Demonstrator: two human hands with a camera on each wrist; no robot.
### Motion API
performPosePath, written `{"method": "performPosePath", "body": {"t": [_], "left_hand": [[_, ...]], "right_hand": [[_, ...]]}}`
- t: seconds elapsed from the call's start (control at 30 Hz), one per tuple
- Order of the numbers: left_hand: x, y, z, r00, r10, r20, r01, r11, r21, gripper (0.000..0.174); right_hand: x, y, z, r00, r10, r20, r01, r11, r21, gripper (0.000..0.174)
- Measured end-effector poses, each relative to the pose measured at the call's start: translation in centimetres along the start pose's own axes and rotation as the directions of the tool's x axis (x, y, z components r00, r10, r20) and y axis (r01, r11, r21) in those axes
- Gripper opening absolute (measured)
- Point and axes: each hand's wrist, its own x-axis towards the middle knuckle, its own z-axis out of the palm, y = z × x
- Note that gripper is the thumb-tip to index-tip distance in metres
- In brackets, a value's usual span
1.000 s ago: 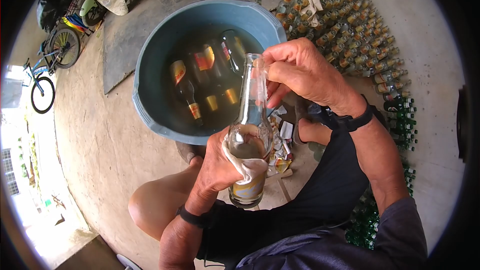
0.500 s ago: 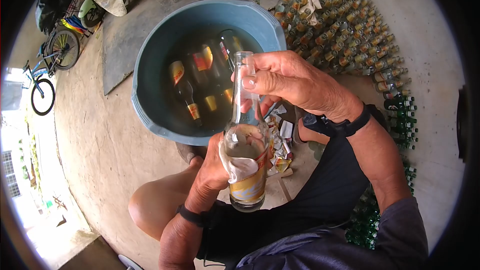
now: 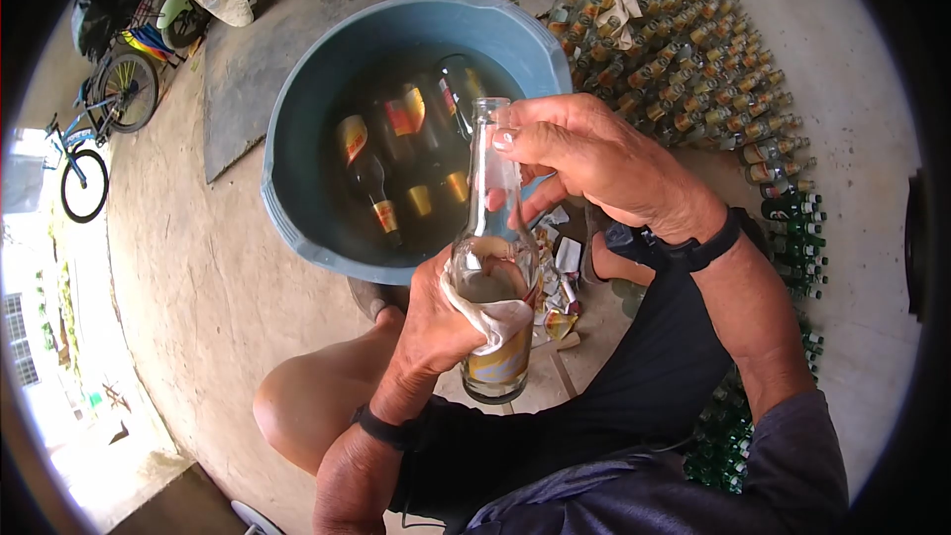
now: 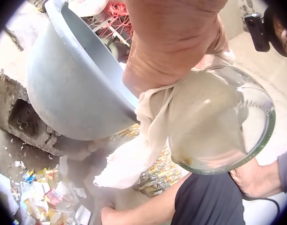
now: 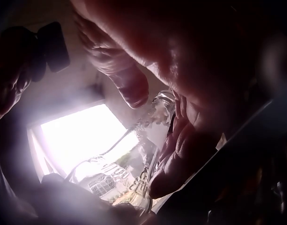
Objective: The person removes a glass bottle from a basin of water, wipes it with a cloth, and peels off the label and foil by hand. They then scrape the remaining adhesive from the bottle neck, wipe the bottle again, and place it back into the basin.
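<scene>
In the head view, my left hand (image 3: 431, 322) grips a clear glass bottle (image 3: 495, 256) around its body, a white cloth (image 3: 497, 325) between palm and glass. A yellow label shows below the cloth. The bottle stands nearly upright over my lap, mouth tilted away. My right hand (image 3: 614, 163) is at the neck, thumb on the near side and fingers curled behind it. Its thumb (image 5: 131, 89) and fingers flank the bottle neck (image 5: 155, 122) in the right wrist view. The left wrist view shows the bottle's round base and the cloth (image 4: 134, 157) hanging down.
Ahead is a blue tub (image 3: 289, 223) of cloudy water with several labelled bottles in it. Clear bottles (image 3: 708, 69) crowd the floor at the right, green bottles (image 3: 792, 238) nearer. Paper scraps (image 3: 567, 263) lie by my foot. A bicycle (image 3: 94, 139) stands far left.
My right hand has shifted from the bottle's mouth to grip lower around the neck. The bottle has turned and swung slightly left and back; the left hand keeps hold of it through the cloth.
</scene>
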Motion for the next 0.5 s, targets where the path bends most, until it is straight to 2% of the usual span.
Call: {"method": "performPosePath", "body": {"t": [0.03, 0.3, 0.4, 0.5], "left_hand": [[0.0, 0.4, 0.1, 0.999, 0.03, -0.019, -0.029, 0.998, 0.053, 0.047], [-0.2, 1.1, 0.4, 0.999, -0.023, -0.031, 0.023, 1.0, 0.002, 0.045], [-0.2, 0.8, 0.3, 0.999, -0.02, -0.029, 0.02, 1.0, -0.015, 0.044], [-0.1, -0.2, 0.0, 1.0, -0.012, -0.01, 0.012, 0.999, -0.049, 0.044]], "right_hand": [[0.0, 0.1, 0.0, 1.0, 0.0, -0.004, 0.0, 1.0, -0.01, 0.044], [0.0, 0.3, -0.5, 0.997, 0.009, 0.078, -0.002, 0.996, -0.087, 0.039], [0.0, 0.2, -0.2, 0.999, 0.016, 0.041, -0.015, 0.999, -0.033, 0.034], [0.1, 0.6, -0.2, 0.997, -0.015, 0.07, 0.013, 1.0, 0.023, 0.036]]}}
